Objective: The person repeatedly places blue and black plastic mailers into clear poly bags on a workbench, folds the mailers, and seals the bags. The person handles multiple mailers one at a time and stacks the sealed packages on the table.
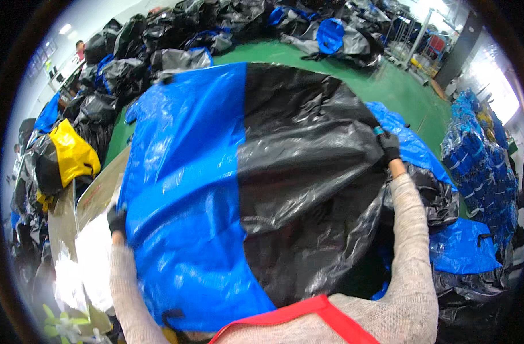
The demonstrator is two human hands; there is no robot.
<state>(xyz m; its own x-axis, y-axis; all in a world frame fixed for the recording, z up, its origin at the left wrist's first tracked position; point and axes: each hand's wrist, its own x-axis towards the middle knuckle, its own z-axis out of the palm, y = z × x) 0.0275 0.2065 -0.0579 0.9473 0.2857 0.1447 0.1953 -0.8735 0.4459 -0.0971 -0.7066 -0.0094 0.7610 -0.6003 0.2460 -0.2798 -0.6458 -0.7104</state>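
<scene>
A large blue-and-black plastic tarp is spread out between my hands and fills the middle of the view. Its left part is bright blue, its right part glossy black with creases running across. In a black glove, my left hand grips the blue edge at the left; part of the fingers is hidden behind it. My right hand, also gloved in black, is closed on the black edge at the right, higher up and farther out. A small teal spot shows by its fingers.
Heaps of black and blue tarp bundles line the back. A yellow-and-black bundle sits at the left, beside a pale board. Blue wrapped bundles are stacked at the right. Green floor shows beyond; a person is far left.
</scene>
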